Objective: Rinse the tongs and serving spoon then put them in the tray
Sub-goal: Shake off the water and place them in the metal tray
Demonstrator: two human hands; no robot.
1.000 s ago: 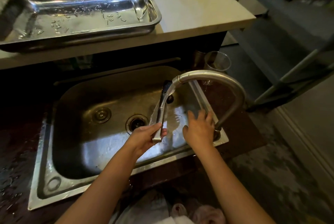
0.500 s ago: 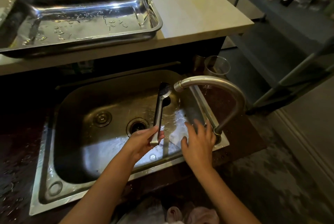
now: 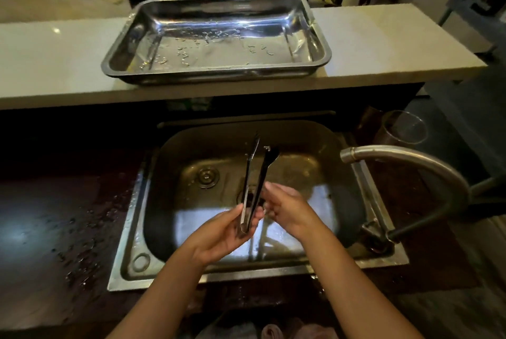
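In the head view, the left hand [image 3: 219,237] has its grip clamped on the near hinge end of a pair of long steel tongs [image 3: 253,182], held over the middle of the steel sink basin [image 3: 131,229] with the dark tips pointing away, toward the far wall of the sink. The right hand [image 3: 290,210] sits just beside the tongs on their right, fingers loosely curled and near or touching the arm; whether that grip holds anything I cannot tell. The curved brushed-metal tap [image 3: 410,163] arcs in from the right and its spout stands well right of the tongs, with no stream visible. The wide, shallow stainless-steel tray [image 3: 216,76] rests on the pale counter [image 3: 383,45] beyond the sink, wet with droplets but holding no utensil. A serving spoon cannot be made out separately; it may be hidden among the tongs. Judging by this, the tongs look rinsed or close to it, and the placing in the tray is not yet done for either utensil.
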